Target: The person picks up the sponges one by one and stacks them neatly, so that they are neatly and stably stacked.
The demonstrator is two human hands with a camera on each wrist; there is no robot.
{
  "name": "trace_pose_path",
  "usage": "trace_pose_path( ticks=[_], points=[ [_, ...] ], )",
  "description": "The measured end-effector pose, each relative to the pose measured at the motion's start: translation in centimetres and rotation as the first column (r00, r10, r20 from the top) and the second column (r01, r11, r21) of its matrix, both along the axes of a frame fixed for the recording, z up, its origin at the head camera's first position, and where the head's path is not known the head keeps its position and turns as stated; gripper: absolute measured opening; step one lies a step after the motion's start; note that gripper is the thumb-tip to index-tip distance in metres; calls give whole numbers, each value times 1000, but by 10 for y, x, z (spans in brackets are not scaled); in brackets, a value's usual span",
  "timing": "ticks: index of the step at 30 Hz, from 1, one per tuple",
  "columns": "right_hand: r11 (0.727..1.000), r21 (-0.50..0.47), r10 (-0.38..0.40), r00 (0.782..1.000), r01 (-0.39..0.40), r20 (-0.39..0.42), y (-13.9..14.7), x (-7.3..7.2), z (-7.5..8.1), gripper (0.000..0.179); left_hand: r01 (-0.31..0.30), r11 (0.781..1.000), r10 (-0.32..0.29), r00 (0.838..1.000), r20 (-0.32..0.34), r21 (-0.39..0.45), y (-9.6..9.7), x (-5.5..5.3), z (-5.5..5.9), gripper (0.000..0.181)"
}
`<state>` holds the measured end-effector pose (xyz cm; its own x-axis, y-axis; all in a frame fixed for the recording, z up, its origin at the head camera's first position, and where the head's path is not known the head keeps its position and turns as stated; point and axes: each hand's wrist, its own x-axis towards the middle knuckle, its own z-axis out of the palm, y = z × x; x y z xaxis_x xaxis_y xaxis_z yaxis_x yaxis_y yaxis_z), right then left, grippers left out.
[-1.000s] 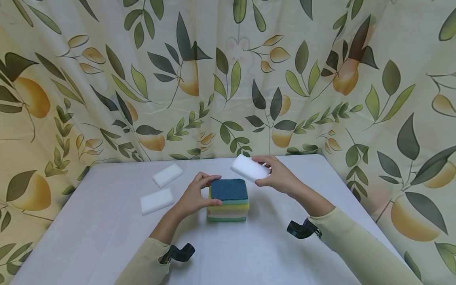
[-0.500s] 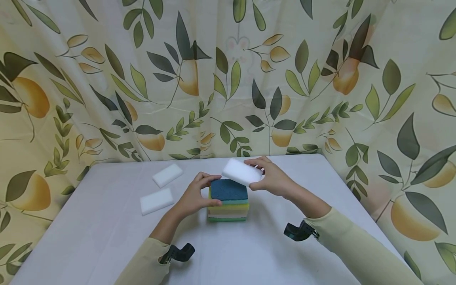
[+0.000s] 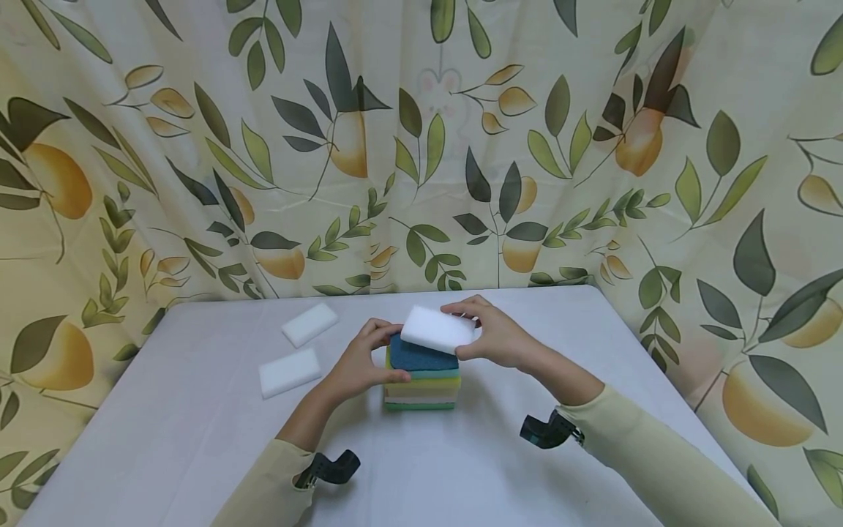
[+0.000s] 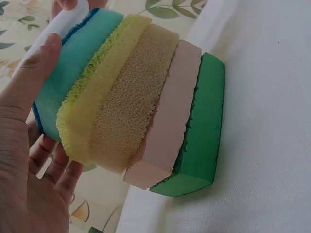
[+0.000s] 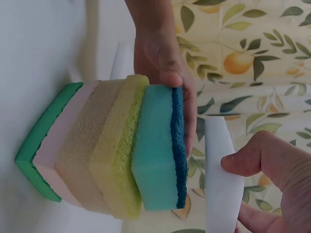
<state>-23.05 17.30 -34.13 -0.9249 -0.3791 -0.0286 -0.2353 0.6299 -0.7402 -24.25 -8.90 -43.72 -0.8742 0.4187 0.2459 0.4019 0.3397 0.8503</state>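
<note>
A stack of sponges [image 3: 421, 393] stands on the white-covered table. From the bottom up it has a green layer [image 4: 201, 131], pink, beige and yellow ones, then a teal sponge [image 5: 155, 145] with a dark blue scouring top [image 3: 421, 357]. My left hand [image 3: 358, 360] holds the upper part of the stack from its left side, thumb in front and fingers behind. Over the stack, my right hand [image 3: 497, 334] pinches a white sponge [image 3: 436, 329] at its right end. The right wrist view shows a narrow gap between this white block and the blue scouring top.
Two more white sponges lie flat left of the stack, a farther one [image 3: 310, 324] and a nearer one [image 3: 290, 372] beside my left wrist. A patterned curtain [image 3: 421, 146] hangs behind the table's back edge.
My right hand has carried the white sponge left and down, from the stack's right to over its top. My left hand and the stack stay in place.
</note>
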Motion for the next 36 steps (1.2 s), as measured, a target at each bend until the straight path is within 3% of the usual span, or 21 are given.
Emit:
trace_pose_path(
  ticks=[17,36],
  points=[
    [996,-5,88,996,-88,3,-9,3,-2,68,-13,1000,14,1000,15,-17,1,-1,2,80],
    [993,-15,118,993,-118,-3,-15,0,-6,68,-16,1000,17,999,33,-25,3,0,4,72]
  ],
)
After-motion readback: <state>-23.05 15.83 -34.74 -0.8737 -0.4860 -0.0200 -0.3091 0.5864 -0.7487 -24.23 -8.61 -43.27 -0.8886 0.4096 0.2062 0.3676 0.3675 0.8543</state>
